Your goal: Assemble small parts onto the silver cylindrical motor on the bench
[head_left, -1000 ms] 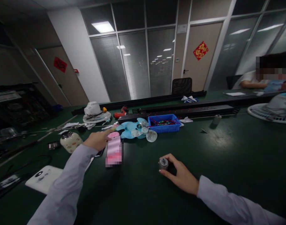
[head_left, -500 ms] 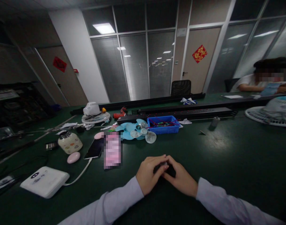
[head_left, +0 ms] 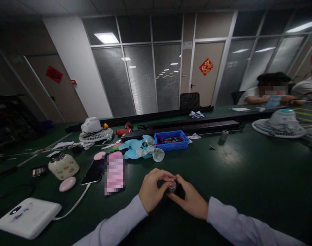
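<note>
A small round silvery piece shows between my two hands over the near middle of the table; its exact kind is not clear. My left hand comes in from the left, its thumb and fingertips closed on the top of the piece. On the other side my right hand curves around it with thumb and fingers. Most of its lower part is hidden by the fingers. Beyond the hands lie pale blue fan blades and a blue bin with wires inside.
Left are a white power bank, a phone, a cream jar and a pink oval case. A red drill and fan housings stand farther back. A grey cylinder is at right. A co-worker sits beyond.
The view has shifted, so the table things appear farther left. Both hands stay together, and the silvery piece between them now shows more clearly from above.
</note>
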Tool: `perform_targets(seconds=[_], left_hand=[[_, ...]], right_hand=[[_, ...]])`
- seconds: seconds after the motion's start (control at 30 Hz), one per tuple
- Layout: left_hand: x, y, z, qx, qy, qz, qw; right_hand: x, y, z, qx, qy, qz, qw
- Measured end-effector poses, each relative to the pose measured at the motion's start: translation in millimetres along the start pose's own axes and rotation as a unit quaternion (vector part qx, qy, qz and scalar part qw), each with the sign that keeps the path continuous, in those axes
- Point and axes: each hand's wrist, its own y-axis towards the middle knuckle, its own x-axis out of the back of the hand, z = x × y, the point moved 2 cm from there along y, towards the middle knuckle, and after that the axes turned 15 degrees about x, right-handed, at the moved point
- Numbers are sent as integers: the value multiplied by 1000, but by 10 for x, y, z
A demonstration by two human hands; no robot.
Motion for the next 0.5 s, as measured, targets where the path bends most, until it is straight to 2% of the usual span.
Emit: perform_targets(seconds=[0.2, 0.5], left_hand=[[-89, -29, 45, 25, 9, -59, 998], [-171, -80, 95, 20, 12, -89, 996]], right_hand=[[15, -4, 46, -5, 11, 3, 1000], [0, 5, 33, 5, 32, -17, 999]])
